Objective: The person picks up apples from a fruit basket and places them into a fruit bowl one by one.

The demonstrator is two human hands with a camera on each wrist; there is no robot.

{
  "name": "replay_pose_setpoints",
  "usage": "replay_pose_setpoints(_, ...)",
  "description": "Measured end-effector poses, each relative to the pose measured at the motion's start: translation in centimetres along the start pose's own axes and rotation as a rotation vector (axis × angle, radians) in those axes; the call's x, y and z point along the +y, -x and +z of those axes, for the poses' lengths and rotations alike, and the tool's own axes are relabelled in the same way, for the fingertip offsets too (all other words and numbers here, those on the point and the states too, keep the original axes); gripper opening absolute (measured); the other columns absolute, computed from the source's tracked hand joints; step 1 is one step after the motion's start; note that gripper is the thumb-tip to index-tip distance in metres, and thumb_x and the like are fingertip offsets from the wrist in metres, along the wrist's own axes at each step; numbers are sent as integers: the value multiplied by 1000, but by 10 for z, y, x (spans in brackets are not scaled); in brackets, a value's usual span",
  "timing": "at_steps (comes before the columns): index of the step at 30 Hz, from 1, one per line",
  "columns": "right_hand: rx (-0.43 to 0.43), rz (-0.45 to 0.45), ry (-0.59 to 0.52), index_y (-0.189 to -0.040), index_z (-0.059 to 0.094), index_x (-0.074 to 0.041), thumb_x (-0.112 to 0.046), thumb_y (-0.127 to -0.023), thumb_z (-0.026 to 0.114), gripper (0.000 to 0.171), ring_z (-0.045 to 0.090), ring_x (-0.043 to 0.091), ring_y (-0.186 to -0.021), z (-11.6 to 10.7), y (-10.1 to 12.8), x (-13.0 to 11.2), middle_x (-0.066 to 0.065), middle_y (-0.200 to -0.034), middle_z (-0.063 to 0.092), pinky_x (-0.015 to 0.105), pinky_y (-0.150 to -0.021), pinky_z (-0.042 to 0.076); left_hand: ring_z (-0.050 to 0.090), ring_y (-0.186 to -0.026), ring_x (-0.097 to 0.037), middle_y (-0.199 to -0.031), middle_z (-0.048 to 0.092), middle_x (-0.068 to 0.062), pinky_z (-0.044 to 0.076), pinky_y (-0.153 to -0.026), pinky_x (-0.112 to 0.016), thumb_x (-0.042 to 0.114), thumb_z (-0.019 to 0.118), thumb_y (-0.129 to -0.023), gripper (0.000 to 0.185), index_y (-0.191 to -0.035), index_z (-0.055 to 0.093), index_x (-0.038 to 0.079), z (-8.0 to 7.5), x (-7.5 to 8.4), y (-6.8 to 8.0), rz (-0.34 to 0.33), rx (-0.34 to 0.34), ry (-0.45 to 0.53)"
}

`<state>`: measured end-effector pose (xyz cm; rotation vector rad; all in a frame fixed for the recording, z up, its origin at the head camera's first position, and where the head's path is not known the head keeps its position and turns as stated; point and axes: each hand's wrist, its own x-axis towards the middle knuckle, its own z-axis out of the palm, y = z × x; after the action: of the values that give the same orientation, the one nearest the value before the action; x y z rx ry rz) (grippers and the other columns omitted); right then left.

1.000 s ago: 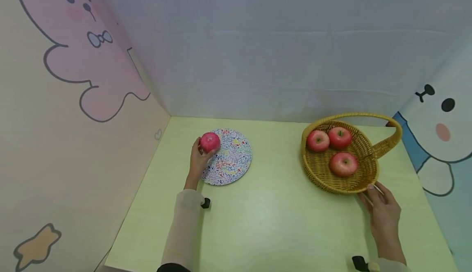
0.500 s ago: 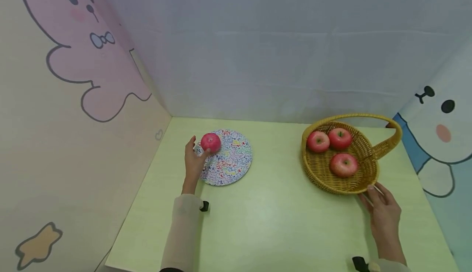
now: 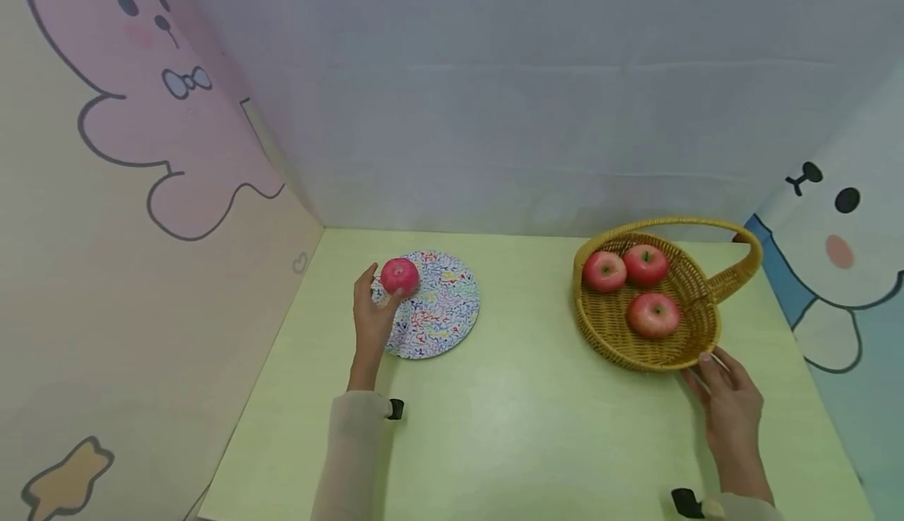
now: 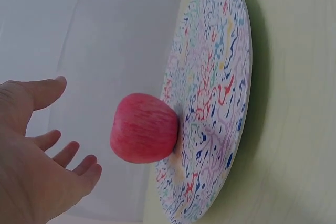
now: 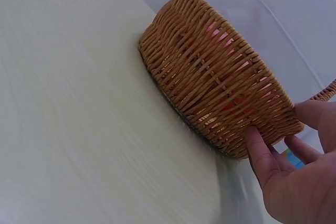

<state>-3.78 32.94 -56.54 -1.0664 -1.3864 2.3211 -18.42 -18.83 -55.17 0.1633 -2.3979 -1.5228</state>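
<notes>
Four apples: one apple (image 3: 399,275) on the plate (image 3: 441,325) at nine o'clock, beside the released, spread left hand (image 3: 370,318); three in the basket (image 3: 664,352) at three o'clock, its wall touched by the right hand's (image 3: 727,403) straight fingers. Green table (image 3: 508,427), cartoon walls.

Head view high over the table (image 3: 494,427), wrist views low and close, sharing plate (image 4: 220,103) and basket (image 5: 220,82)

The left hand (image 3: 372,318) was spread open, fingers straight and apart, palm turned toward the apple (image 3: 399,275) and just clear of it, with its pale-sleeved forearm reaching forward. The right hand (image 3: 730,402) lay nearer the person than the wicker basket (image 3: 639,348), fingers gently bent, their tips (image 5: 255,139) touching the basket's near wall and rim.
</notes>
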Motion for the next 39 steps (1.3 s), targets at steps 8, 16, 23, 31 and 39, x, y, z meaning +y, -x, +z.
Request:
replay_pose_setpoints(8,-24,-12,-26,-154,50,-12,-17,-94,76,66,72,3,-98,-1,0,0,-9,-110,72,21,-75,63,40,-150,-40,-156,45,-21,36,-124,-58,10,77,-94,71,-155,43,2,16,13,24,14,-54,49)
replay_pose_setpoints(16,-32,-24,-33,-152,52,-12,-18,-93,77,64,73,3,-98,-1,1,0,-9,-110,72,21,-75,63,42,-150,-34,-158,48,-15,34,-126,-54,12,77,-94,70,-155,44,7,38,30,32,22,-140,68)
replay_pose_setpoints(23,-41,-27,-58,-150,54,-13,-15,-93,77,61,73,4,-96,-1,0,0,-8,-108,73,22,-74,63,45,-147,-35,-156,50,-14,37,-124,-54,10,79,-91,70,-154,49,12,66,44,33,92,-210,98)
replay_pose_setpoints(31,-62,-34,-89,-147,58,-13,-14,-92,78,58,74,4,-95,-2,-1,-1,-7,-106,75,23,-73,64,45,-147,-32,-158,49,-10,36,-124,-53,13,77,-94,69,-155,47,14,95,67,46,116,-325,140)
replay_pose_setpoints(39,-68,-29,-85,-145,59,-13,-12,-93,77,55,75,5,-95,-4,-2,0,-7,-106,75,23,-74,64,46,-146,-29,-157,52,-6,36,-124,-55,17,78,-95,69,-156,46,16,112,81,57,178,-452,146)
